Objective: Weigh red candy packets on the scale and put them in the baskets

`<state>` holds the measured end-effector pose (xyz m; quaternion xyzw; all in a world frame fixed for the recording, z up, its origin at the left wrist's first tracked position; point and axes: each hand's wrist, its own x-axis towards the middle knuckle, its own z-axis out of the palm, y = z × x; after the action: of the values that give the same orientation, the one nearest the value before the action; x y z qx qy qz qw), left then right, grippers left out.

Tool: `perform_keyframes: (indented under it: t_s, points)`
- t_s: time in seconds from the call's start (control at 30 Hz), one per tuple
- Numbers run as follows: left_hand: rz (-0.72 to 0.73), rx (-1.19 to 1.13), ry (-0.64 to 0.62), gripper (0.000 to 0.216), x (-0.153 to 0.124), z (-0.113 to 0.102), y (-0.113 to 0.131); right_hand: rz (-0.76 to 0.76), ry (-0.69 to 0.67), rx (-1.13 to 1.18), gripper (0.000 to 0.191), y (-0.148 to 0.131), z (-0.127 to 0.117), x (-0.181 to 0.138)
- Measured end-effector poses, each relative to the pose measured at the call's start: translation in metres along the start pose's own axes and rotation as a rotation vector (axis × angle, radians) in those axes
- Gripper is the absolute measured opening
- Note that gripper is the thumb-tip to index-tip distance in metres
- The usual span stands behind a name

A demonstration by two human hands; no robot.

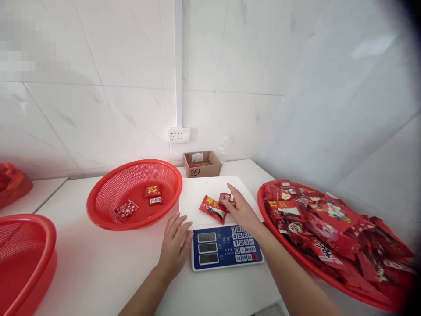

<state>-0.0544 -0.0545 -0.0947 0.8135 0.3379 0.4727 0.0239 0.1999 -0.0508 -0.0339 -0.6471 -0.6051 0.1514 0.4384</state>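
My right hand [242, 213] is over the white pan of a digital scale [192, 188]. Its fingers are spread beside a small dark-red packet [225, 197], partly hidden by the hand; whether they touch it I cannot tell. A larger red-and-yellow snack packet [213, 209] lies tilted on the pan to the left of that hand. My left hand [175, 241] hovers by the scale's front left corner, fingers apart and holding nothing. The scale's blue panel [226, 248] carries three displays and a keypad; the display digits are too faint to read.
A red perforated basket [105, 180] with several packets stands left of the scale. Another red basket [49, 245] is at the lower left. On the right, a red basket [272, 235] is heaped with red snack packets [332, 228]. A cardboard box [208, 170] sits behind, near the wall.
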Motion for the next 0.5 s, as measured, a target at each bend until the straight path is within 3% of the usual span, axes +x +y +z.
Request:
perform_keyframes:
  t_s: [0.27,0.37,0.5]
  points:
    - [0.007,0.001,-0.007,0.022,0.0,0.001,-0.001,-0.045,-0.21,-0.241,0.044,0.002,-0.006,-0.023]
    - [0.017,-0.009,0.006,0.022,0.0,0.002,-0.003,-0.082,-0.154,-0.315,0.045,0.0,-0.024,-0.03]
    - [0.031,-0.019,0.02,0.022,0.0,0.004,-0.006,-0.063,-0.004,-0.501,0.045,0.011,-0.065,-0.038]
